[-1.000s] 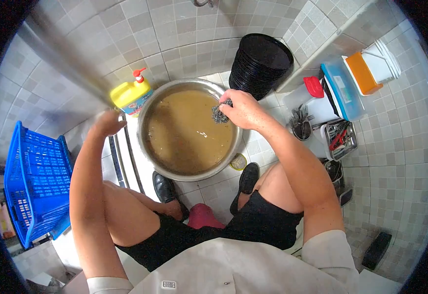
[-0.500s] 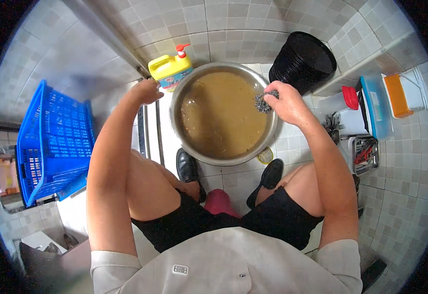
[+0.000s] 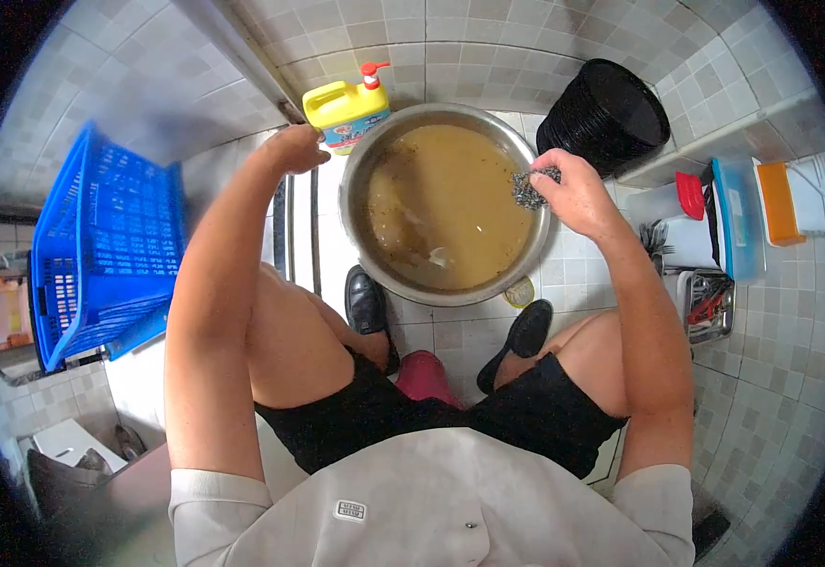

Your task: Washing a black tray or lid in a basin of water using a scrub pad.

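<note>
A wide steel basin [image 3: 351,203] of murky brown water stands on the floor between my feet and the wall. My right hand [image 3: 578,194] is closed around a grey metal scouring pad [image 3: 529,191], held over the basin's right rim. At the upper left, my left hand [image 3: 297,149] hovers beside a yellow jug [image 3: 344,106] with a red pump top. Its fingers are bent, with a gap between thumb and fingertips, and nothing shows in them. A pale shape [image 3: 438,256] glints in the water near the basin's front. The water hides whatever lies deeper.
Blue plastic baskets [image 3: 110,255] stand at the left. Behind the basin's right side is a stack of black round containers [image 3: 606,118]. Farther right are a cutlery tray [image 3: 707,304], forks [image 3: 655,244] and an orange-and-white container [image 3: 779,203]. A pink stool [image 3: 425,376] shows between my legs.
The whole view has shifted, so the basin, jug and black stack sit farther right and higher. The pale glint in the water is plainer. My right hand keeps hold of the scouring pad.
</note>
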`<state>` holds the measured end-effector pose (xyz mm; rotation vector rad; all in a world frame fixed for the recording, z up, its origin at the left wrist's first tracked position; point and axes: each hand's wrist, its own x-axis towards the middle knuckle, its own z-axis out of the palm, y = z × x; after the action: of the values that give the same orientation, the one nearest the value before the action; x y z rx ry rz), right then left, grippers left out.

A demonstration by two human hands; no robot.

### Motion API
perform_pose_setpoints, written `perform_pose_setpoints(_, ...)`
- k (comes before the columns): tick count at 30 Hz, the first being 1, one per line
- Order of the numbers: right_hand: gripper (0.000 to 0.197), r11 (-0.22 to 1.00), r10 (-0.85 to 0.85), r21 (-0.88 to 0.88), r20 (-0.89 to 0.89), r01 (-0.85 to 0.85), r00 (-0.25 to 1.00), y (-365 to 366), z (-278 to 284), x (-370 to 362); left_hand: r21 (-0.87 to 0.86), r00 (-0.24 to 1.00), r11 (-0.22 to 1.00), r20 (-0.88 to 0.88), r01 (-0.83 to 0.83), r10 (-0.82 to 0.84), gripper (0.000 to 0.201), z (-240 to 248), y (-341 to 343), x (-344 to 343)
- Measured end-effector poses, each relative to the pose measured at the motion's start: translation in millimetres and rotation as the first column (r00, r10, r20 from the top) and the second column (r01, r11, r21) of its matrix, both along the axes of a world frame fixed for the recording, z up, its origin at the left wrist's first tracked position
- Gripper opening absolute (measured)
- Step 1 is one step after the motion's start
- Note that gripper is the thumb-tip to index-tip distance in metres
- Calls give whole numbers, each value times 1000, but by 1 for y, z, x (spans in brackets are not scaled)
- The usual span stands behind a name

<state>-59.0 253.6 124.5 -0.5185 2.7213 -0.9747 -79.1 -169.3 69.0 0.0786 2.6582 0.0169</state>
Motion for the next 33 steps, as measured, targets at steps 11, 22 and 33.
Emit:
perform_pose_setpoints(11, 23, 999, 22, -33, -15, -22, 1000, -1, -6, -2, 25, 996, 999, -83, 29, -27, 43, -2, -6, 6)
perform_pose_setpoints(22, 23, 1000, 20, -11, -4, -20, 1000, -5, 3, 3, -314, 914, 945, -351, 91, -205, 90, 29, 33, 11)
perform_pose_setpoints(33, 22, 1000, -6, 4, 9, 6, 1000, -5, 6, 4, -360, 894, 927, -376, 102, -244, 75, 29, 36, 10)
